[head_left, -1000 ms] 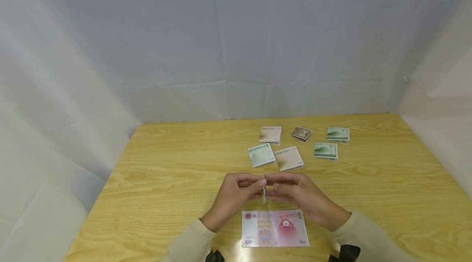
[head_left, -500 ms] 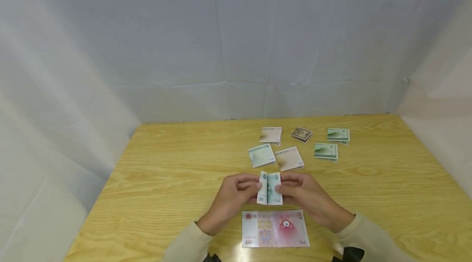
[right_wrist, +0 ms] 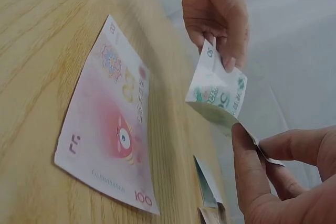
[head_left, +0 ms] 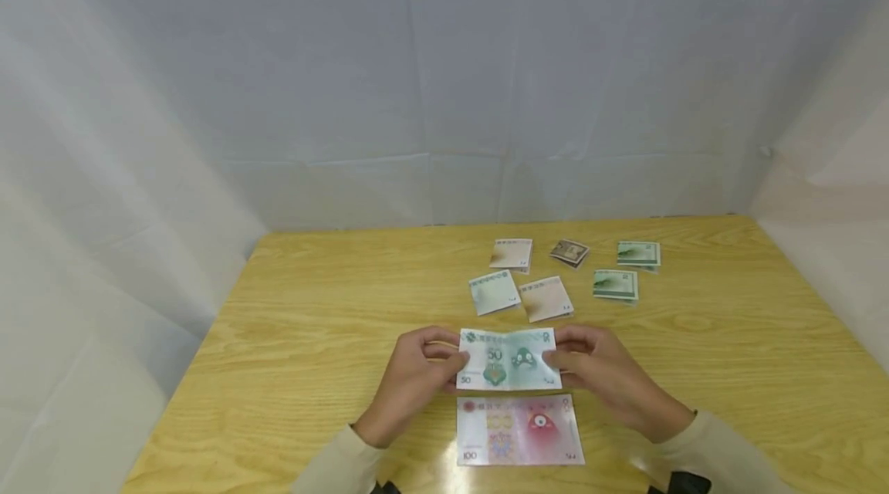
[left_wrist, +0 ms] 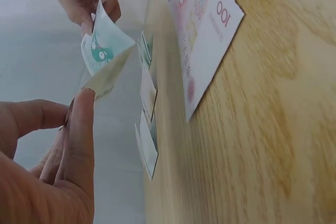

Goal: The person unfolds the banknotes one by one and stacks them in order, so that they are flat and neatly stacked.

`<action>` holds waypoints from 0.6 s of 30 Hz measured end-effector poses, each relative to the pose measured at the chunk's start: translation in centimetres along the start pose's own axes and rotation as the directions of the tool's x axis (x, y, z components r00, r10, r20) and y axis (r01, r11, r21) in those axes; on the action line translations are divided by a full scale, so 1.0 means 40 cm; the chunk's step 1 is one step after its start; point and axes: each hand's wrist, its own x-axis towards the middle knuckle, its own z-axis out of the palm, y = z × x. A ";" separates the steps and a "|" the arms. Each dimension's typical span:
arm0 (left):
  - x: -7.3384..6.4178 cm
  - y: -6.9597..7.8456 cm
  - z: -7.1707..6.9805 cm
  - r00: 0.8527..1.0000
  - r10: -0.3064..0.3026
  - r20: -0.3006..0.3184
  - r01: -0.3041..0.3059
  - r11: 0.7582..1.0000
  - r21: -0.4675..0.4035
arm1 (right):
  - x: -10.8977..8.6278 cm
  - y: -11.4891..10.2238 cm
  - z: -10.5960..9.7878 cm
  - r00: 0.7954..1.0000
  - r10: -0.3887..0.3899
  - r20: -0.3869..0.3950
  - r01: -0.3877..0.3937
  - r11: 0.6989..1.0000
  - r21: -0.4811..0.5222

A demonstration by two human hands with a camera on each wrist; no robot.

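A green play banknote [head_left: 509, 361] marked 50 is spread out between my two hands, a crease still showing down its middle. My left hand [head_left: 420, 370] pinches its left end between thumb and fingers, and my right hand [head_left: 611, 374] pinches the right end the same way. Both wrist views show the note bent at the crease and held above the table. Below it in the head view, a pink 100 play banknote [head_left: 521, 430] lies flat on the wooden table [head_left: 312, 340].
Beyond my hands lie several folded notes: a pale green one [head_left: 494, 292], two pinkish ones, a small brown one [head_left: 569, 252] and two darker green ones [head_left: 615, 285]. White sheeting [head_left: 458, 93] hangs behind the table and at both sides.
The green 50 banknote was folded and edge-on, then partly opened; now it is spread nearly flat. My hands have moved apart, left hand leftward and right hand rightward.
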 end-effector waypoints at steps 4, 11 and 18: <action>-0.001 -0.008 -0.009 1.000 -0.009 0.005 0.009 1.000 0.014 | -0.004 0.008 -0.018 1.000 0.005 -0.017 -0.006 0.998 -0.059; -0.007 -0.015 -0.015 0.998 -0.048 0.037 0.049 0.999 -0.021 | -0.011 0.025 -0.045 1.000 0.005 0.008 -0.004 0.997 -0.075; -0.015 -0.023 -0.023 0.991 -0.097 0.091 0.097 0.995 0.013 | -0.016 0.034 -0.050 0.998 0.051 -0.026 -0.054 0.988 -0.142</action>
